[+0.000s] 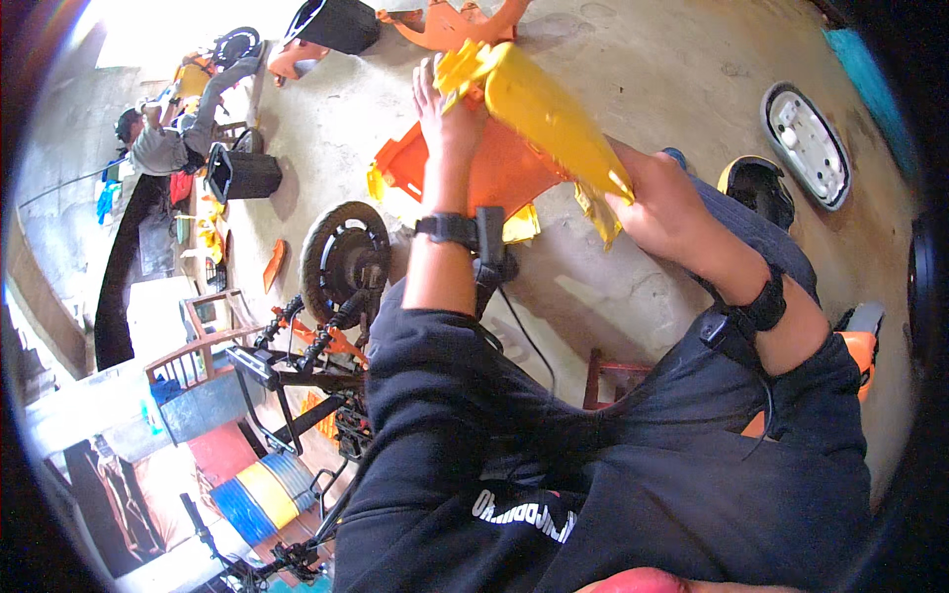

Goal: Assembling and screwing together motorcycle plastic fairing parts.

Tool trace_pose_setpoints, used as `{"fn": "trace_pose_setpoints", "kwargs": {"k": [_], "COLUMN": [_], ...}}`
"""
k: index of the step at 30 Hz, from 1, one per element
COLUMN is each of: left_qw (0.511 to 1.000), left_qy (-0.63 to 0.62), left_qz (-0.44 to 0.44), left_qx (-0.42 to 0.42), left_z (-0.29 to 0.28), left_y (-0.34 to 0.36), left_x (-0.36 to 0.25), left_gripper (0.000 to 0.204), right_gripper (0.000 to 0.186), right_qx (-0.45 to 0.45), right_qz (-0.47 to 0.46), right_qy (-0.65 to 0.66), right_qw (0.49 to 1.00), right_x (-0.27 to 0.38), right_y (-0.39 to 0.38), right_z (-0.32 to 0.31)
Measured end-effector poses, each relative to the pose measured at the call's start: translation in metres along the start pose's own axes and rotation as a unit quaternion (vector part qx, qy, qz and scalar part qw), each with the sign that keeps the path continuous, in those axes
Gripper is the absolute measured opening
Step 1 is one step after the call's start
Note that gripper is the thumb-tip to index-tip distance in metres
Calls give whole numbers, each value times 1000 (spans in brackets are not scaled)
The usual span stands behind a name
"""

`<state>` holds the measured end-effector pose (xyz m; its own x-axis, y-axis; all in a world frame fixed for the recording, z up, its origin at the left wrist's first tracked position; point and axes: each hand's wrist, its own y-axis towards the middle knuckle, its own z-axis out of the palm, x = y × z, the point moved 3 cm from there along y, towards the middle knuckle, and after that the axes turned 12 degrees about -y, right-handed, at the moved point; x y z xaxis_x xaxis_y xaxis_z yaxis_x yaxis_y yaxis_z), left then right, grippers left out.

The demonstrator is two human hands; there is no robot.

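Note:
A long, slightly blurred yellow piece [544, 109] is raised at a slant in front of me; it looks like a stiff sheet or moulded panel. My left hand [453, 117] is at its upper left end, fingers up along the edge and partly hidden behind it. The lower right end is gripped by my right hand [664, 203], its fingertips mostly out of sight. Beneath the yellow piece is an orange panel [504, 173]. Smaller yellow pieces show around that panel, one of them [522, 225] at its lower edge. I cannot tell whether they are attached.
Orange moulded parts [450, 28] and a black bin [336, 25] are at the far side. To the right lie a helmet [759, 193] and a white tray-like part [806, 143]. A two-wheeler with a black wheel [346, 259] stands close on my left. Another person [168, 148] works farther left.

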<state>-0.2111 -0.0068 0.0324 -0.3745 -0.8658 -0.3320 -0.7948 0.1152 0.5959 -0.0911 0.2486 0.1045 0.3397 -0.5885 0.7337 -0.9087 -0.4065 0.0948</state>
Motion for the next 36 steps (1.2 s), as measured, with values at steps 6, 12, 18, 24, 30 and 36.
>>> {"fn": "trace_pose_setpoints", "kwargs": {"k": [6,12,18,24,30,36], "left_qw": [980,981,977,992,985,994], "left_qy": [-65,-70,-45,31,137,-34], "left_qz": [-139,-170,-194,-116,-72,-59], "left_qx": [123,69,81,48,71,83], "left_z": [-26,-39,-41,-54,-49,-19], "left_y": [8,-26,-24,-27,-35,-64], "left_x": [27,77,55,29,4,-27], "left_gripper": [77,46,42,73,82,45], "right_gripper": [31,35,24,22,31,26], "right_qx": [40,18,46,24,-40,-79], "right_qz": [22,-85,-70,-55,52,68], "right_qy": [14,5,11,-13,17,-3], "right_qw": [999,996,996,998,998,994], "right_x": [10,25,21,28,-1,-28], "right_y": [5,0,0,3,15,40], "right_z": [-23,-25,-21,-21,-4,-19]}}
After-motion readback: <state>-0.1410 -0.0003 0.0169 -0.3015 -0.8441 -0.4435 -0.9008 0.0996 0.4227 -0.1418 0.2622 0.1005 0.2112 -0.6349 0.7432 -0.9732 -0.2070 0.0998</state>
